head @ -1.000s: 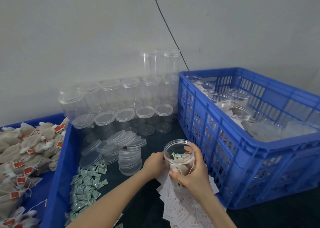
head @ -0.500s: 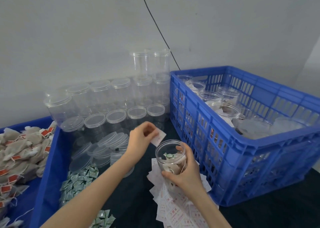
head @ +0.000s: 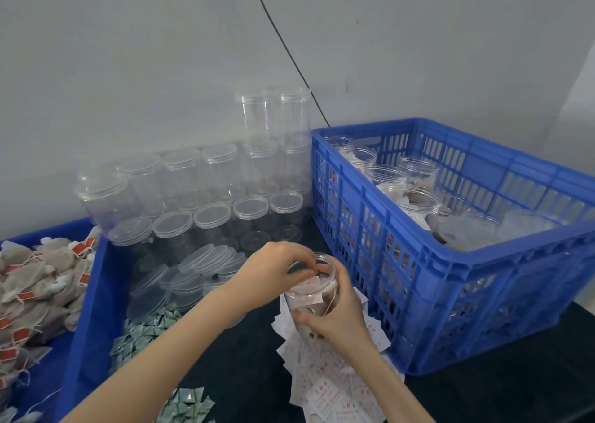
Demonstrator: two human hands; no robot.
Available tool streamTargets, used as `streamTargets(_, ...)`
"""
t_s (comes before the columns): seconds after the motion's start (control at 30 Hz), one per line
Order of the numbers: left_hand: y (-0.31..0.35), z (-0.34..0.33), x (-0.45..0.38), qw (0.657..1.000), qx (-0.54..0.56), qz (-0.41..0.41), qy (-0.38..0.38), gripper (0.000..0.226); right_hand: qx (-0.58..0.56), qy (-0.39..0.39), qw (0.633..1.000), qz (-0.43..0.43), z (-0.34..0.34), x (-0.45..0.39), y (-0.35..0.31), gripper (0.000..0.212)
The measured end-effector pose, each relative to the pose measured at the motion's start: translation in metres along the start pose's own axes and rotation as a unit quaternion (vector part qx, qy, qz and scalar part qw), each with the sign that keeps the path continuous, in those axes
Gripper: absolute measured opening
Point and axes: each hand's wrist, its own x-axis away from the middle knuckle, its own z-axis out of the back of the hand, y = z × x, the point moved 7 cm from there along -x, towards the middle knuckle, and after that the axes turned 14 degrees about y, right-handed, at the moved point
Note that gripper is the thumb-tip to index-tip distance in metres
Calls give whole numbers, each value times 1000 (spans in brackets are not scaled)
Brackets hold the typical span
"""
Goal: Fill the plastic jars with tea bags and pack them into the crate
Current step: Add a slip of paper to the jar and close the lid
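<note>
A clear round plastic jar, standing on scattered white paper slips, is gripped by the right hand; a white slip is pinched into its mouth by the left hand. Filling seems nearly done. Capping is probably called for next, then placement in the blue slatted plastic crate just beside.

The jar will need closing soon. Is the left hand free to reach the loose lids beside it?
Probably not yet: the left hand is at the mouth of the jar, fingers curled over its rim. The loose lids lie just to its left, with nothing between.
</note>
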Motion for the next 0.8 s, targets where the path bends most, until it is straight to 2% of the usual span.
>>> streamTargets(0.07, -4, 9, 1, 995, 76, 26, 60, 19, -16, 10, 1000, -2, 3, -3, -4, 96)
streamTargets(0.1, -7, 9, 3, 989, 125, 46, 65, 29, -23, 16, 1000, -2, 5, -5, -7, 93)
streamTargets(0.2, -21, -7, 17, 944, 296, 145, -8, 66, -28, 25, 999, 3, 8, -14, -18, 83)
streamTargets(0.33, -31, -16, 28, 912, 369, 174, -40, 114, -15, -22, 999, 17, -2, -24, -29, 83)
streamTargets(0.4, -34, -12, 28, 897, 398, 189, -25, 117, -22, -42, 999, 22, -7, -26, -35, 84)
streamTargets(0.53, -43, -1, 28, 893, 395, 211, 46, 90, -48, -105, 993, -15, -15, -30, -42, 67)
streamTargets(0.6, -44, 4, 27, 891, 389, 219, 78, 92, -50, -118, 991, -36, -16, -33, -49, 76)
streamTargets(0.7, -40, 7, 28, 898, 372, 217, 97, 103, 21, -93, 995, -12, -11, -42, -69, 90)
streamTargets(0.8, -33, 9, 27, 903, 363, 203, 109, 103, 152, -102, 980, 72, -15, -49, -92, 92)
